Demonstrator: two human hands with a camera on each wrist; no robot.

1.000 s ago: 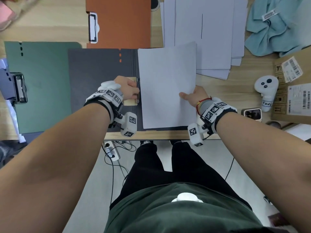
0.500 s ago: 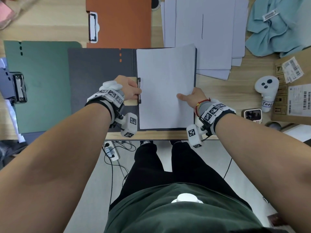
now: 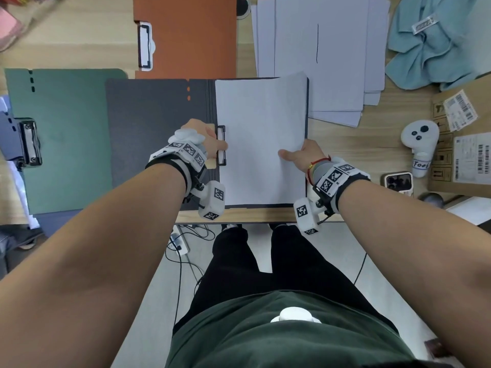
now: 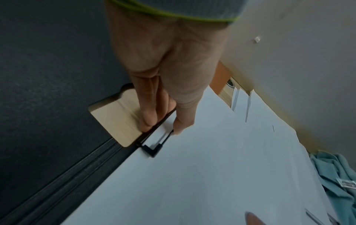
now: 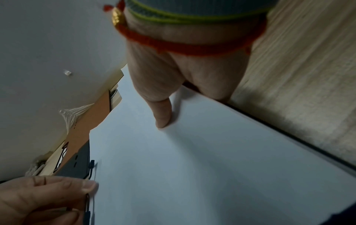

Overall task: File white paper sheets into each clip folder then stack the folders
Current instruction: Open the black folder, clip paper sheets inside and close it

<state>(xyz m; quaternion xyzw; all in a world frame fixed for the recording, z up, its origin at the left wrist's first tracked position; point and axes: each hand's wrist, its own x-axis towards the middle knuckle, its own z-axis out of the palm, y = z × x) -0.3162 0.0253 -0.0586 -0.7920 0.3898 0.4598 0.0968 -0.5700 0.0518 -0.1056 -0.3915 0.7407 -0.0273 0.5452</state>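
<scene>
A dark grey clip folder [image 3: 159, 123] lies open at the table's near edge. A white sheet [image 3: 261, 139] covers its right half. My left hand [image 3: 212, 144] pinches the black wire clip [image 3: 221, 144] at the folder's spine; in the left wrist view the fingers [image 4: 154, 109] and thumb grip the clip [image 4: 156, 143] over the paper's left edge. My right hand [image 3: 300, 155] holds the sheet's right edge, thumb [image 5: 163, 114] on top, fingers hidden under it. An orange folder [image 3: 186, 35] and a green folder [image 3: 61, 139] lie behind and to the left.
A spread of loose white sheets [image 3: 332, 49] lies behind on the right. A blue cloth [image 3: 438, 43], a white controller [image 3: 419, 144], a phone [image 3: 398, 181] and a cardboard box [image 3: 462, 144] crowd the right side. The table's front edge [image 3: 252, 216] is just below the folder.
The sheet has slid left and squared up on the folder's right half, its left edge now under the clip. My left hand stays on the clip.
</scene>
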